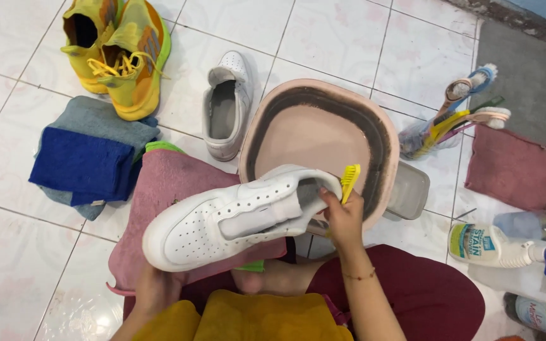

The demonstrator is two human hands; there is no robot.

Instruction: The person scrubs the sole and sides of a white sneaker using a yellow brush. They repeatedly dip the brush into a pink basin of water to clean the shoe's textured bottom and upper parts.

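1. I am seeing the left hand (153,292) gripping the toe end of a white perforated leather sneaker (235,215) from below, fingers closed on the sole.
2. The right hand (344,218) is holding a small yellow-bristled brush (349,180), closed around its handle, and is touching the heel opening of the sneaker.
3. The sneaker is lying between both hands, over a pink towel (169,189) and the rim of a pink square plastic basin (380,126).
4. A second white sneaker (225,104) is standing on the tiled floor (7,208), just beside the basin.

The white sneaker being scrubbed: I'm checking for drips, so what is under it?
Under the white sneaker lies a pink towel over the lap, and the heel hangs over the pink basin. The left hand supports the toe; the sole is hidden.
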